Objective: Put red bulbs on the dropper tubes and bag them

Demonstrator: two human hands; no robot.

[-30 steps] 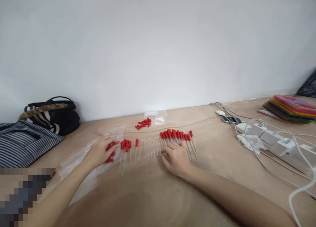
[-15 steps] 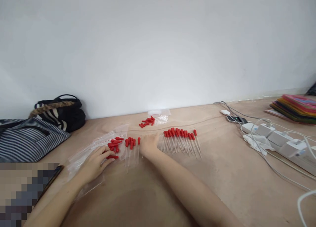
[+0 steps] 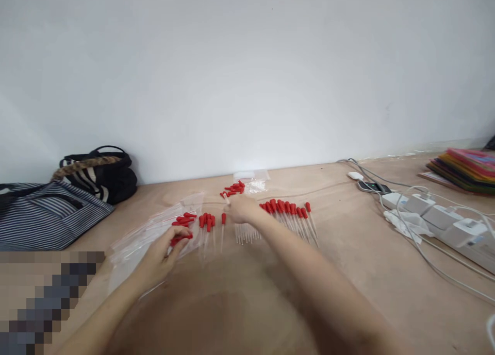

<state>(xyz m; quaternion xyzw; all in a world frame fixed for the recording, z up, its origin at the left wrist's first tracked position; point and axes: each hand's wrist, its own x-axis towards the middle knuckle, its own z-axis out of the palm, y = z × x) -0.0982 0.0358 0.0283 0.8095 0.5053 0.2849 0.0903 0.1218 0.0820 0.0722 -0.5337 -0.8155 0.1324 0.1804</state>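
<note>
My left fingers (image 3: 178,248) curl narrowly around a bulb (image 3: 186,237); my right fingers (image 3: 231,209) blur near the far bulbs (image 3: 235,188), either grip unclear!

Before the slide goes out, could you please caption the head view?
Left hand at red bulbs, right hand over clear tubes.

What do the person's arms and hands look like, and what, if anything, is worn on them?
The left hand and right hand wear no gloves. The left forearm and right forearm show no sleeve, watch or bracelet. Blur hides finer details, such as rings.
</note>
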